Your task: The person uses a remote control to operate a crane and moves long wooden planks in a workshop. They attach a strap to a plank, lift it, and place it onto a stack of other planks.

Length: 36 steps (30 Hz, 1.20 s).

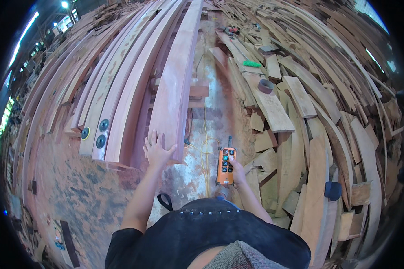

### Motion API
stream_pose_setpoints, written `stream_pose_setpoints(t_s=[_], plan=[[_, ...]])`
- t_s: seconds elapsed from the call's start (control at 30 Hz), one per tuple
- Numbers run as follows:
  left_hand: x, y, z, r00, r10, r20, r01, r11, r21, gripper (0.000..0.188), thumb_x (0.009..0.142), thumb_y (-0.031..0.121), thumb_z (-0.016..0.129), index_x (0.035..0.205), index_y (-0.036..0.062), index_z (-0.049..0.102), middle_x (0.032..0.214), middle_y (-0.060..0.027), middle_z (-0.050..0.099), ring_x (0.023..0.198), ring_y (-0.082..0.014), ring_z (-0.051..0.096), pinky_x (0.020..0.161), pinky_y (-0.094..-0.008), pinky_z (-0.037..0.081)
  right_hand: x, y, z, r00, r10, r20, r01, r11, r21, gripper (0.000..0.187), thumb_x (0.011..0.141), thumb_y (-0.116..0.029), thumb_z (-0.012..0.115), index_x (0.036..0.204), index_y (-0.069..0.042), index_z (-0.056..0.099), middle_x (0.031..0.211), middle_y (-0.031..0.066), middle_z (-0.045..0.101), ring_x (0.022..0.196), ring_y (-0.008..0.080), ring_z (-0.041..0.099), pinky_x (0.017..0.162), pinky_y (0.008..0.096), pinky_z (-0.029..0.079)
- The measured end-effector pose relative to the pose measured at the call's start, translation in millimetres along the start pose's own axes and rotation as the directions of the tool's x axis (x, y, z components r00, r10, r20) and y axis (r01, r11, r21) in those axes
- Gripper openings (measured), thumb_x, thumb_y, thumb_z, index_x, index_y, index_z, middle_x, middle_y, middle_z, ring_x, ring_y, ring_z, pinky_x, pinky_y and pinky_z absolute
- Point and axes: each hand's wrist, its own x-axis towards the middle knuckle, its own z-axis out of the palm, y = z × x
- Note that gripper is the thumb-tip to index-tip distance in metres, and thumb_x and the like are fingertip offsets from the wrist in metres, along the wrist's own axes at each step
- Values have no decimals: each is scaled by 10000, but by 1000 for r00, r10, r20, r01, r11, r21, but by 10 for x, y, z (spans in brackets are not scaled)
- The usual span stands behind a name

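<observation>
My left hand (158, 150) lies with spread fingers on the near end of a long, smooth reddish timber beam (177, 85). In my right hand (236, 169) is an orange remote control (226, 163) with two columns of dark buttons and a short antenna on top. My thumb rests at the button side, and the other fingers are hidden behind the case. A short wooden block (199, 89) lies crosswise beneath the beam and sticks out to its right.
More long beams (134, 98) lie side by side on the left, with round dark discs (101, 141) on their ends. Offcuts and boards (274, 112) are heaped on the right, bearing a tape roll (265, 86) and a green roll (252, 64). A yellow cord (205, 121) runs along the floor.
</observation>
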Motion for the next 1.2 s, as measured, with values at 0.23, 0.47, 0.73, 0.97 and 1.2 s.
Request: stream_pose_setpoints(t_s=[0.23, 0.47, 0.73, 0.97, 1.2], plan=[[126, -112, 190, 1000, -23, 13, 23, 1000, -3, 970, 786, 694, 774, 1588, 210, 523, 1758, -62, 276, 1578, -488, 237, 1237, -672, 256, 11, -75, -80, 998, -7, -62, 10, 999, 44, 366, 1075, -413, 603, 1192, -81, 704, 1050, 34, 754, 902, 134, 729, 827, 319, 585], [327, -81, 266, 998, -51, 47, 51, 999, 5, 967, 800, 707, 747, 1595, 208, 514, 1766, -60, 259, 1583, -483, 223, 1251, -650, 239, 2, -276, -62, 1000, -4, -31, 5, 1000, 19, 351, 1087, -390, 582, 1198, -77, 697, 1060, 33, 748, 905, 130, 720, 843, 316, 580], [623, 72, 390, 997, -43, 63, 42, 999, 19, 933, 818, 694, 735, 1590, 218, 516, 1763, -60, 262, 1576, -494, 232, 1240, -668, 247, 68, -291, -119, 991, 29, -130, -35, 998, -42, 410, 1063, -414, 635, 1203, -32, 688, 1020, 40, 748, 867, 121, 720, 817, 286, 580], [861, 269, 520, 998, -48, 45, 46, 998, 40, 944, 831, 712, 711, 1615, 240, 480, 1768, -52, 251, 1580, -502, 224, 1233, -679, 254, 185, -238, -254, 993, -10, -120, 4, 999, -46, 401, 1075, -407, 593, 1220, -46, 690, 1029, 36, 746, 893, 136, 720, 831, 316, 577], [1085, 529, 570, 988, -72, 134, 66, 997, 51, 979, 832, 765, 667, 1637, 250, 452, 1790, -41, 199, 1590, -503, 206, 1249, -670, 240, 300, -306, -404, 995, 26, -95, -22, 999, 42, 391, 1073, -404, 611, 1234, -55, 682, 1054, 35, 740, 917, 127, 720, 855, 301, 577]])
